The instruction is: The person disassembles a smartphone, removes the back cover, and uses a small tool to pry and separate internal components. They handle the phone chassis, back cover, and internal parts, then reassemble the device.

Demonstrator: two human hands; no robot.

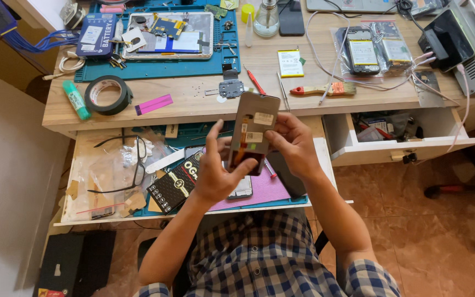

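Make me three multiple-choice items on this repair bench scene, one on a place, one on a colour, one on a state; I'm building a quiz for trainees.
1. Where does the roll of black tape lie?
A. on the desktop, left of the pink strip
B. in the open right drawer
C. on the floor

2. What colour is the handle of the small brush?
A. blue
B. red
C. green

3. How is the phone screen panel held?
A. flat on the desk, untouched
B. by the right hand alone
C. up in both hands, left hand and right hand

Answers:
1 A: the tape sits on the wooden top, beside the pink strip.
2 B: the grip end of the brush is red.
3 C: fingers of both hands grip the panel above the open drawer.
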